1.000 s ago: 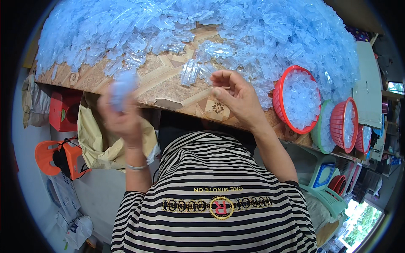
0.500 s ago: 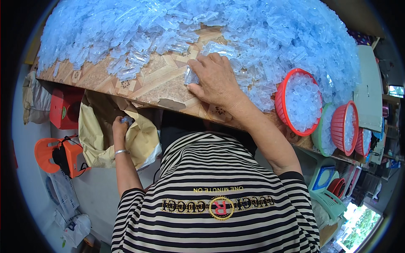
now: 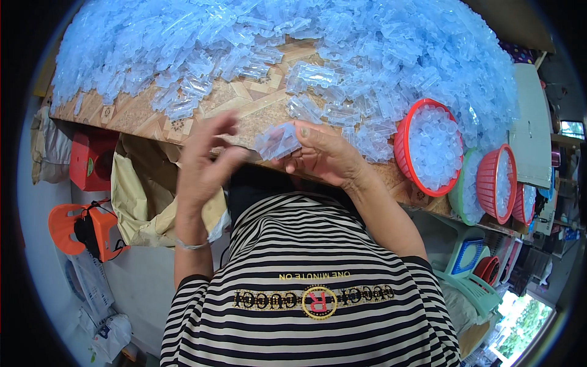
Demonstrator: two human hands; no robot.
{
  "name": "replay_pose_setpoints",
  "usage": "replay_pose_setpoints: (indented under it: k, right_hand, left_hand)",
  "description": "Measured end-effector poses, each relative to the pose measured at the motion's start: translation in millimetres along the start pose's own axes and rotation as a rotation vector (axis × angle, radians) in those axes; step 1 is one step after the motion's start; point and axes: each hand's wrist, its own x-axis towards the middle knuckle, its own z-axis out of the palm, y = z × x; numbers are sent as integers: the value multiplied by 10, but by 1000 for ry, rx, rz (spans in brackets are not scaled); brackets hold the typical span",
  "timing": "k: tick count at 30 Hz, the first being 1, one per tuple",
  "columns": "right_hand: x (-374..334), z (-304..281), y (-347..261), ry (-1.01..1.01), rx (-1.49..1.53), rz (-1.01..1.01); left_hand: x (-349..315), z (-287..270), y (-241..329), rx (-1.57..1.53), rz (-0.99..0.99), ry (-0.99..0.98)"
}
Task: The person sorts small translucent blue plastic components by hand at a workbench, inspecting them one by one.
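Between thumb and fingers, my right hand (image 3: 324,151) grips a clear plastic piece (image 3: 276,142) just above the table's front edge. To its left, my left hand (image 3: 211,153) is spread with fingers apart, slightly blurred, and nothing shows in it. A gap separates it from the held piece. Beyond both hands lies a large heap of clear plastic pieces (image 3: 153,49) on the patterned table top (image 3: 244,101). Several loose pieces (image 3: 315,76) lie at the heap's near edge, close to my right hand.
A beige sack (image 3: 137,214) hangs open below the table's left side, near a red container (image 3: 92,160) and an orange stool (image 3: 67,226). Red baskets (image 3: 402,144) of small clear parts stand along the right, with a green basket (image 3: 455,199) between them.
My left hand has come up out of the sack to the table edge, its fingers spreading. My right hand has drawn back toward me from the table top, holding a clear plastic piece.
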Motion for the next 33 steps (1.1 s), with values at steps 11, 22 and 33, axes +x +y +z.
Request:
replay_pose_setpoints:
  k: [11, 22, 33]
  right_hand:
    - [-49, -311, -455, 752, -1444, -574]
    - [87, -558, -579, 1044, -1956, -324]
    - [-74, -4, -242, 155, -1293, -772]
  left_hand:
    - [137, 578, 69, -643, -447, -9]
    - [160, 553, -249, -1394, -472, -225]
    - [139, 601, -274, -1451, -482, -171]
